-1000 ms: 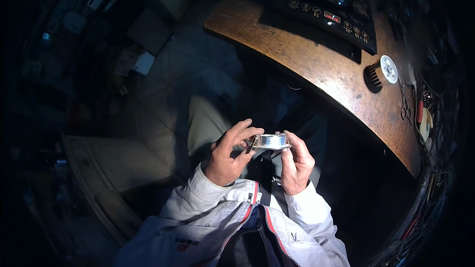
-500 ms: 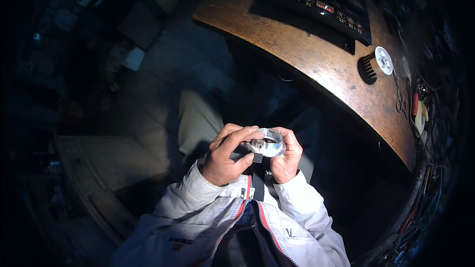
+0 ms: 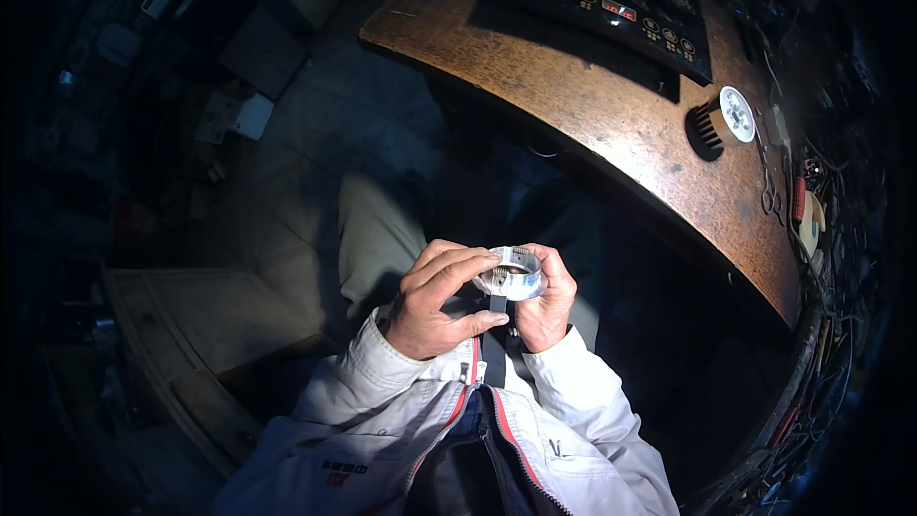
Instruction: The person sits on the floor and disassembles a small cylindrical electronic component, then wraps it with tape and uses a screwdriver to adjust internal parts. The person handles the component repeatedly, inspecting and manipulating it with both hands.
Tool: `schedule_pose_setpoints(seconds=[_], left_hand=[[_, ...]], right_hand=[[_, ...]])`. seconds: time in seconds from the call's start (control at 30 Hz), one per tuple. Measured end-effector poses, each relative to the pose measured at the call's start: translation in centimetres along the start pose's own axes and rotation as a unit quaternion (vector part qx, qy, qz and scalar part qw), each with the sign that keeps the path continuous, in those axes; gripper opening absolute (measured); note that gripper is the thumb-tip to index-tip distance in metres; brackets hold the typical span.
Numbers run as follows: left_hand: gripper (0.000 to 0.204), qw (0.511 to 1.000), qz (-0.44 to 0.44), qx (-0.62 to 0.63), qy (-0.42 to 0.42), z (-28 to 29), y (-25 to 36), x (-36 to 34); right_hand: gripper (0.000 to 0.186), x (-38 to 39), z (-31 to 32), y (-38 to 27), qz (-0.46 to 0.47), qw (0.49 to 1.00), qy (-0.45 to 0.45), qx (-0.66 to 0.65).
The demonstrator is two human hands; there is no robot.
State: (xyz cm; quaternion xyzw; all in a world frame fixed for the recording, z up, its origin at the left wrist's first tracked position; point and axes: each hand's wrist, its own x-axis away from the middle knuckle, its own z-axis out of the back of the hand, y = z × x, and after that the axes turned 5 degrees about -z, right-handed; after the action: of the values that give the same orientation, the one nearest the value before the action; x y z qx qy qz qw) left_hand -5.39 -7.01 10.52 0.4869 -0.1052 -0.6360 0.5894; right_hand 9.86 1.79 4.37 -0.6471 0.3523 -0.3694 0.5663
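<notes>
In front of my lap, a shiny silver downlight trim ring is held up between both hands. My right hand grips its right side, fingers behind and thumb at the lower edge. On the ring's left side sits a spring clip, a coiled spring with a dark flat tab hanging down. My left hand pinches around this clip: the fingertips rest at the ring's top left, and the thumb lies across the tab's lower end. A second coil shows at the ring's far edge. Part of the ring's left side is hidden by my fingers.
A wooden table curves along the right. It bears a black induction cooker, a finned LED lamp module, scissors and a red-handled tool. Tangled wires and tools crowd its right side. A wooden board lies at lower left.
My left thumb has slid right, onto the lower end of the clip's tab, which now hangs more upright. The ring has shifted slightly left, and the whole view has moved a little.
</notes>
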Motion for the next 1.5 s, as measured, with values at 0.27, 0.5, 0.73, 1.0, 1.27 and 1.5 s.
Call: schedule_pose_setpoints(seconds=[0.27, 0.5, 0.73, 1.0, 1.27, 1.5], left_hand=[[0.063, 1.000, -0.007, -0.019, 0.004, 0.0, -0.3, 0.2], [0.041, 0.999, 0.027, 0.033, 0.010, 0.4, -0.7, 0.1], [0.041, 0.975, 0.179, 0.132, 0.019, 1.4, -1.2, 1.0], [0.054, 0.936, 0.300, 0.182, 0.002, 2.0, -0.8, 0.7], [0.046, 0.929, 0.313, 0.200, 0.004, 2.0, -0.5, 0.7], [0.046, 0.946, 0.243, 0.215, 0.020, 0.6, -0.8, 1.3]], right_hand=[[0.027, -0.1, 0.1, 0.4, -0.012, 1.000, -0.022, -0.013], [0.030, 0.2, 0.4, 1.4, -0.030, 0.998, -0.037, -0.035], [0.030, 0.5, 0.0, 0.6, -0.042, 0.996, -0.076, -0.035], [0.033, 0.7, 0.1, 0.3, -0.082, 0.988, -0.129, -0.034], [0.031, 0.8, 0.4, 1.2, -0.120, 0.978, -0.155, -0.074], [0.029, 0.3, 0.4, 0.9, -0.153, 0.971, -0.151, -0.107]])
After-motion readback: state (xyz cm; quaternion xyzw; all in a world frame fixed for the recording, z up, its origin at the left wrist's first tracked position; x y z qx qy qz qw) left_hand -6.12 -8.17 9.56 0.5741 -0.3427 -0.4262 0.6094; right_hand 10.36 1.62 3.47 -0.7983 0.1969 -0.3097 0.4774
